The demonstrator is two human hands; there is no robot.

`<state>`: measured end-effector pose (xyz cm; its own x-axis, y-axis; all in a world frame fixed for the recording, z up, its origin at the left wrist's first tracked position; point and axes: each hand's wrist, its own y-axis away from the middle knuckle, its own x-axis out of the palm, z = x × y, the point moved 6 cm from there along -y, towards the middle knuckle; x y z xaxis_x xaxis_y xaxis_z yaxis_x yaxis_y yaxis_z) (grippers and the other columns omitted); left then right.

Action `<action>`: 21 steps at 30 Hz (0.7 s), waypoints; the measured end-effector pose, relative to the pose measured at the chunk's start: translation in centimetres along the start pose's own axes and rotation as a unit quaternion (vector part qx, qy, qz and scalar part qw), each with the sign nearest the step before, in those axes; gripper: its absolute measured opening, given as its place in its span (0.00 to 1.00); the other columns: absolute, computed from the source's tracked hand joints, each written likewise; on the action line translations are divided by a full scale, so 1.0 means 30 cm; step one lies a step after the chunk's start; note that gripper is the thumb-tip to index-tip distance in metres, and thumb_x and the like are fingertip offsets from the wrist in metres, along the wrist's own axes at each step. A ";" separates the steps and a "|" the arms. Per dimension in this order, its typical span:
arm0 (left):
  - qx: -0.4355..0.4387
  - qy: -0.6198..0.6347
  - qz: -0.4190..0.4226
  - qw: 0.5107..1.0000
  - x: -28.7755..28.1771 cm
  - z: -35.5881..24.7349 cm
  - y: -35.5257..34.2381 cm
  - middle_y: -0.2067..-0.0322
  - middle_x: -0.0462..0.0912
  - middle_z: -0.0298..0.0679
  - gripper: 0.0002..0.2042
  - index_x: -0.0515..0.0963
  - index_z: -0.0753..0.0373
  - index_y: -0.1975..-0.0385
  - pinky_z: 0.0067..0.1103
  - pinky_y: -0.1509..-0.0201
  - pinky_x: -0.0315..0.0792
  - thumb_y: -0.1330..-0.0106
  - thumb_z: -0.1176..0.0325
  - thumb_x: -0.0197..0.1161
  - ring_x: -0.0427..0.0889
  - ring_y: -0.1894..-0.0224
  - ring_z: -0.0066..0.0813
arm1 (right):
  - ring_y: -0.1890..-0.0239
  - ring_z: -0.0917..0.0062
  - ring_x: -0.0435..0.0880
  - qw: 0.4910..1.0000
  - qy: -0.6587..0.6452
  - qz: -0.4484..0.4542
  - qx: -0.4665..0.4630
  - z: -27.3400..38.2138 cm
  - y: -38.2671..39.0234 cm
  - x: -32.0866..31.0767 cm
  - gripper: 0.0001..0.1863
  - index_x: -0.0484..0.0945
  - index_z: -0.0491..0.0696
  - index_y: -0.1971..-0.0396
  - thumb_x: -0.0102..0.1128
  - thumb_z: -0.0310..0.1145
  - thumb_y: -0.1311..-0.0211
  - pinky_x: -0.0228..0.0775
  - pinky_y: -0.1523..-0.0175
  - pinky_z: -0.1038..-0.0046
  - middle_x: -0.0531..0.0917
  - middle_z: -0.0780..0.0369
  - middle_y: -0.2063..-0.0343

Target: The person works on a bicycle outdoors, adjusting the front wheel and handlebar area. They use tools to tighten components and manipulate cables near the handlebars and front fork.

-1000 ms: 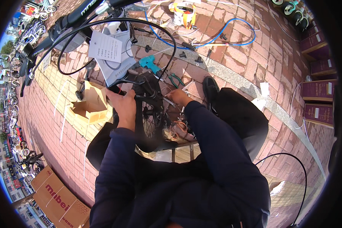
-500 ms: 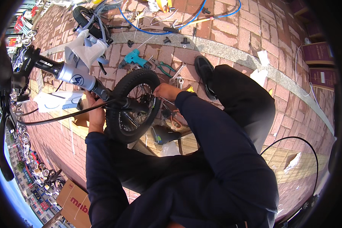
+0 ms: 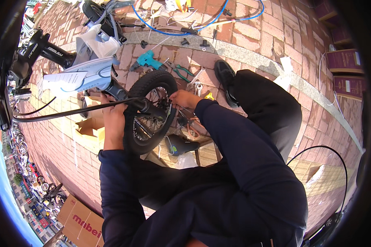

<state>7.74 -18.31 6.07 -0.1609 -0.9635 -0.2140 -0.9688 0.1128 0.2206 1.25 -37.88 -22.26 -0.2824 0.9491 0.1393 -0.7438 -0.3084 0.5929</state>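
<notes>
A small bicycle stands tilted before me, its front wheel (image 3: 138,142) with a black knobby tyre between my hands. My left hand (image 3: 114,125) is closed around the black fork (image 3: 118,93) beside the tyre; its fingertips are partly hidden. My right hand (image 3: 184,99) pinches at the wheel's right side near the hub; a thin rod shows under it, but what the fingers hold is too small to make out. Over the fork passes a black cable (image 3: 70,117). A printed sheet (image 3: 76,78) covers the head tube below the black stem (image 3: 55,52).
Beyond the wheel lie a teal power drill (image 3: 148,61), green-handled pliers (image 3: 181,73) and wrenches (image 3: 198,87). A black saddle (image 3: 180,145) lies nearer me. Another small wheel (image 3: 92,11), a blue hose (image 3: 160,32) and an opened carton (image 3: 90,131) are around. Boxes (image 3: 345,61) line the right.
The bicycle's front end has turned, swinging the handlebar, and the sheet now covers the head tube. Wheel and both hands have shifted slightly right in the view; the right hand stays by the hub.
</notes>
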 end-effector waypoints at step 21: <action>0.076 -0.136 -0.004 0.988 -0.018 -0.012 -0.027 0.52 0.79 0.42 0.30 0.65 0.74 0.34 0.22 0.46 0.73 0.39 0.78 0.58 0.78 0.52 0.27 | 0.62 0.76 0.84 0.957 0.211 0.048 -0.193 0.088 0.016 -0.031 0.15 0.81 0.38 0.48 0.56 0.27 0.29 0.77 0.53 0.69 0.89 0.59 0.61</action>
<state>8.68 -17.97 6.35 -0.1780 -0.8659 -0.4675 -0.9840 0.1610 0.0764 2.77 -38.73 -20.01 -0.5192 0.8302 -0.2030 -0.8478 -0.4704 0.2449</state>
